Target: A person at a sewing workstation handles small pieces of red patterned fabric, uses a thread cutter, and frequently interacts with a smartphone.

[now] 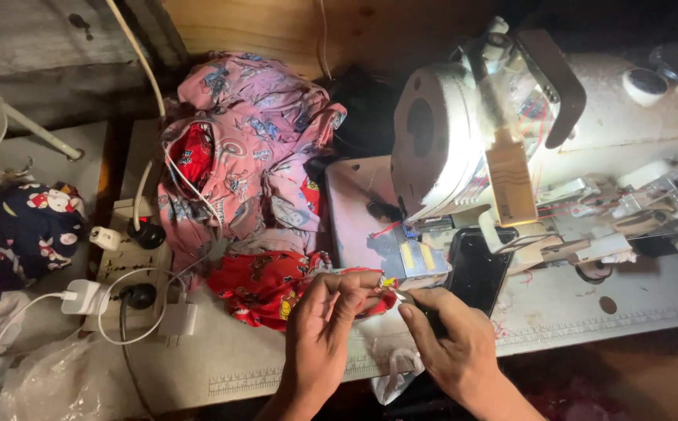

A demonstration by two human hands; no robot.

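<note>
My left hand [325, 327] has its grip pinched narrow on the edge of a piece of red printed cloth [265, 284], which spreads over the worktop [276, 366] to the left of that grip. Just right of it, my right hand [452, 343] is closed around a small dark tool [424, 316], its tip almost touching the left fingers. The white sewing machine [557, 140] stands above and right of both grips.

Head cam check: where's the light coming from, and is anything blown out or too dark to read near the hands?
Head view: the sewing machine body glares white; both the left hand and right hand are lit well enough; the lower right corner and top background are in deep shadow; the fingertips look slightly soft.
</note>
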